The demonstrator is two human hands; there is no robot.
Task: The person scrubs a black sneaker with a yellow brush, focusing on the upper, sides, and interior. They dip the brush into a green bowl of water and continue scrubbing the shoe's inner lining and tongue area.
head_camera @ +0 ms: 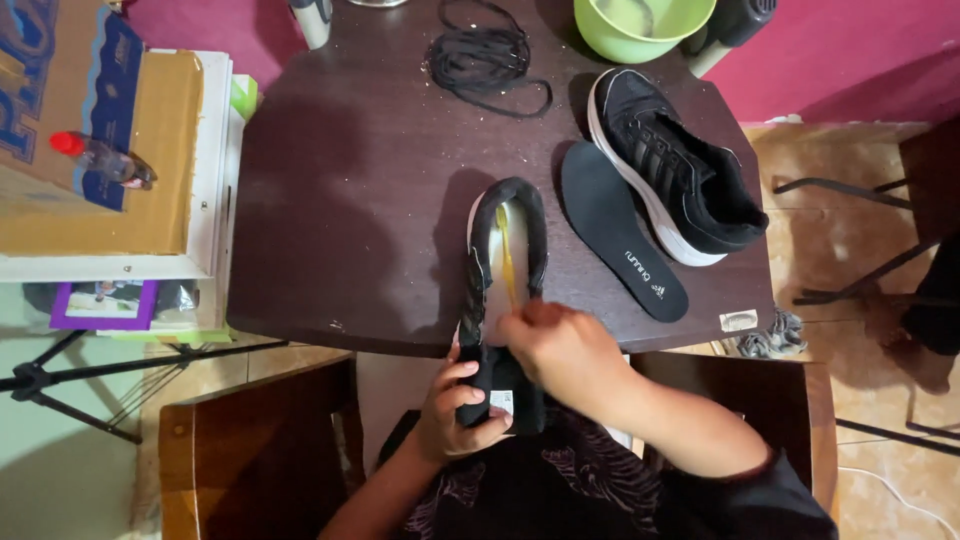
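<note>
- The left hand (462, 408) wraps around the heel end of a black sneaker (503, 300), with the fingers curled tight on its side.
- This sneaker has no laces in it and is spread wide open, so the pale inside shows.
- It sits at the near edge of the dark brown surface (350, 200), with its toe pointing away from the person and its heel over the person's lap.
- The right hand (566, 350) is closed in a pinch at the opening of the sneaker.
- It seems to hold a thin yellow tool (507, 255) that reaches down inside the shoe, but the grip is hard to see.
- A black insole (620, 245) lies flat on the surface just to the right of the held sneaker.
- A second black sneaker (672, 165) with a white sole lies further right, touching the insole's edge.
- A pile of black shoelaces (482, 55) rests near the far side of the surface.
- A green bowl (640, 25) stands at the far edge, right of the laces.
- To the left, a small bottle with a red cap (100, 158) lies on a cardboard box (150, 200).
- A grey rag (772, 335) hangs near the right corner of the surface.
</note>
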